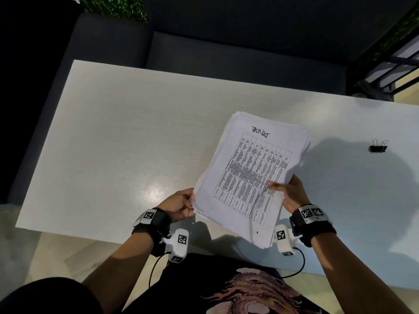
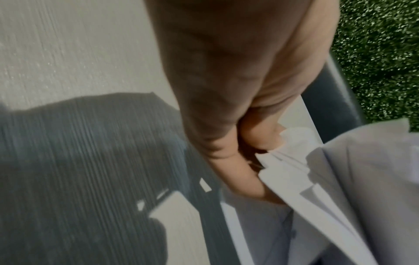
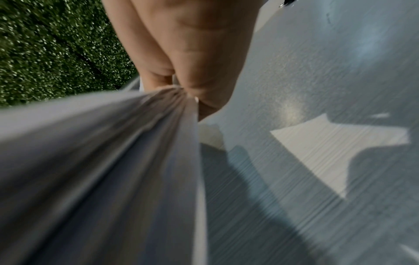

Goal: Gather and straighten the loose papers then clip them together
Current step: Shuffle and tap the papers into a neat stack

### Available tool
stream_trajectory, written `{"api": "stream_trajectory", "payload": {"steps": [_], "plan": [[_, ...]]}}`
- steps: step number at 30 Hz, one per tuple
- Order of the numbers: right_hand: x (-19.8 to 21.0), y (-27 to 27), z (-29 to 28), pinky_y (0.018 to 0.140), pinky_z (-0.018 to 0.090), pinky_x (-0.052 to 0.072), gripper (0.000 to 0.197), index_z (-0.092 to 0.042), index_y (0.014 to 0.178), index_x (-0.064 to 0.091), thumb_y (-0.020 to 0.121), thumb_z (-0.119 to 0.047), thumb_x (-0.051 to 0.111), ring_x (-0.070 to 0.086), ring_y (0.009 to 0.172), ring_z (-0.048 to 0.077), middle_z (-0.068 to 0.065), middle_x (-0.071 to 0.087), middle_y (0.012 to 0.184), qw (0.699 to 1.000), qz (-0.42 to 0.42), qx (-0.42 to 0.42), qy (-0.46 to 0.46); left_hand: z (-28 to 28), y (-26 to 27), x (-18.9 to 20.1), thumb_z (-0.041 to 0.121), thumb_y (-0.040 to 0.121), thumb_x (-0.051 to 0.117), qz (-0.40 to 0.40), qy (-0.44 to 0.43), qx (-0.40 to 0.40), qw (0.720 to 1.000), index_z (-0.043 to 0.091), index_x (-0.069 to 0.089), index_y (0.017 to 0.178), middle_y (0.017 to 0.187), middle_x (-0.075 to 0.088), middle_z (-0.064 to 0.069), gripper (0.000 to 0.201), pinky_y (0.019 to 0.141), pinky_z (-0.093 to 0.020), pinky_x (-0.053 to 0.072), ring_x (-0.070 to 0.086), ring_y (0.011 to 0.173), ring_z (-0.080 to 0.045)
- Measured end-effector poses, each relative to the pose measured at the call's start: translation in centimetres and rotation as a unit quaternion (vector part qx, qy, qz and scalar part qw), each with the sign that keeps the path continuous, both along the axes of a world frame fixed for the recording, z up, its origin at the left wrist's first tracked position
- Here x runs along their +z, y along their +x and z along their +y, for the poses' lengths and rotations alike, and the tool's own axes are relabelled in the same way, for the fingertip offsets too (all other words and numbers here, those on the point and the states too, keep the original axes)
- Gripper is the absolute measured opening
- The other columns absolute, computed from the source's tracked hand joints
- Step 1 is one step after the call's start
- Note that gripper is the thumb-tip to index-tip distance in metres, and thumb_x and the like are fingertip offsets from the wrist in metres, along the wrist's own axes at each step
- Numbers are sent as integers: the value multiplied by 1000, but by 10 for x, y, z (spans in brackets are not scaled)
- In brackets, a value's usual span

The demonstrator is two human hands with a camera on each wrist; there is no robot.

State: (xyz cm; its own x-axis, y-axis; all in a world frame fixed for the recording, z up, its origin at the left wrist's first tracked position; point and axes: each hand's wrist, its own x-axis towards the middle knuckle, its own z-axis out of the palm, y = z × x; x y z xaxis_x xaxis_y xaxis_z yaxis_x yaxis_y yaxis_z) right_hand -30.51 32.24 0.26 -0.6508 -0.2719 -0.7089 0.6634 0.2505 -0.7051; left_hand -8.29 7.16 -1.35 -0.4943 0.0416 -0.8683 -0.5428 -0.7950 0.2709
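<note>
A stack of white papers [image 1: 249,175], its top sheet printed with a table and a handwritten title, is held tilted above the white table [image 1: 118,137]. My left hand [image 1: 181,206] grips the stack's left edge near its lower corner; in the left wrist view my left hand's fingers [image 2: 238,172] curl against the uneven sheet edges [image 2: 306,179]. My right hand [image 1: 288,191] pinches the right edge, thumb on top of the print. The right wrist view shows my right hand's fingers [image 3: 204,89] clamped on the fanned paper edges [image 3: 136,143]. A black binder clip [image 1: 378,148] lies on the table at the far right, apart from both hands.
A dark sofa [image 1: 226,53] runs along the table's far side. Green foliage [image 1: 113,5] shows at the upper left and a dark railing [image 1: 396,64] at the upper right. The table's near edge [image 1: 90,236] lies just in front of my body.
</note>
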Motion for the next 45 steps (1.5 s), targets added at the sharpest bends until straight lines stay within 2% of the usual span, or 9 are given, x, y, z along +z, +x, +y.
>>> {"api": "stream_trajectory", "payload": {"steps": [4, 11, 14, 20, 25, 29, 33, 37, 45], "plan": [[9, -2, 0, 99, 44, 47, 61, 0, 124, 53, 67, 14, 72, 67, 101, 20, 13, 64, 123, 1000, 16, 13, -11, -8, 7, -5, -29, 80, 26, 9, 4, -38, 999, 7, 75, 96, 107, 66, -15, 62, 88, -43, 54, 65, 98, -29], [28, -11, -2, 86, 35, 56, 74, -12, 118, 62, 49, -16, 88, 64, 112, 23, 4, 70, 116, 993, 33, 86, -75, -35, -10, 13, -27, 76, 41, 113, -100, -172, 974, 4, 71, 96, 98, 71, -12, 47, 63, -28, 49, 61, 77, -24], [36, -17, -12, 86, 46, 55, 68, -15, 114, 63, 52, -19, 90, 66, 109, 26, 5, 72, 112, 989, 53, 123, -56, -36, -43, 26, 13, 96, 53, 117, -186, -25, 975, 16, 62, 110, 113, 71, -3, 17, 81, -33, 53, 66, 96, -20], [23, -28, -37, 104, 44, 42, 87, -21, 133, 50, 56, -30, 90, 54, 125, 20, -1, 61, 132, 984, 44, 160, -56, -20, -90, 26, 54, 73, 71, 71, -124, -82, 986, 22, 64, 121, 137, 55, -7, 58, 111, -48, 34, 49, 129, -28], [10, -3, -85, 116, 37, 25, 74, -12, 150, 17, 91, -15, 60, 31, 141, 28, 8, 28, 155, 961, 137, 166, 173, 11, -119, 18, 19, 87, 65, -52, -429, -161, 887, 2, 46, 125, 123, 60, -14, 46, 90, -35, 51, 60, 102, -29], [56, 7, -116, 101, 34, 43, 50, -11, 144, 27, 98, -9, 45, 52, 122, 30, 15, 51, 135, 931, 288, 159, 156, 26, -142, 57, 4, 96, 46, 41, -573, -107, 811, 0, 40, 118, 104, 59, -22, 23, 73, -32, 49, 62, 94, -35], [129, 5, -121, 78, -9, 32, 50, -1, 143, 27, 98, -9, 48, 41, 91, -20, -10, 50, 110, 925, 377, 11, 48, 15, -144, 115, 1, 95, 53, 179, -594, 78, 780, 7, 40, 120, 97, 54, 13, 29, 80, -10, 51, 59, 88, 8], [156, 2, -109, 75, -10, 33, 51, 4, 137, 33, 92, -1, 56, 44, 86, -37, -29, 43, 102, 897, 433, -81, -45, 7, -135, 153, -22, 85, 49, 290, -605, 185, 718, 19, 41, 116, 107, 56, 25, 52, 87, -9, 47, 55, 100, 14], [91, 0, -85, 66, -3, 42, 37, 8, 117, 52, 83, 3, 67, 60, 95, 22, 7, 60, 109, 962, 260, 85, 24, -12, -113, 109, 13, 69, 80, 174, -502, 93, 842, 12, 51, 122, 117, 62, -10, 60, 91, -46, 56, 61, 112, -24]]}}
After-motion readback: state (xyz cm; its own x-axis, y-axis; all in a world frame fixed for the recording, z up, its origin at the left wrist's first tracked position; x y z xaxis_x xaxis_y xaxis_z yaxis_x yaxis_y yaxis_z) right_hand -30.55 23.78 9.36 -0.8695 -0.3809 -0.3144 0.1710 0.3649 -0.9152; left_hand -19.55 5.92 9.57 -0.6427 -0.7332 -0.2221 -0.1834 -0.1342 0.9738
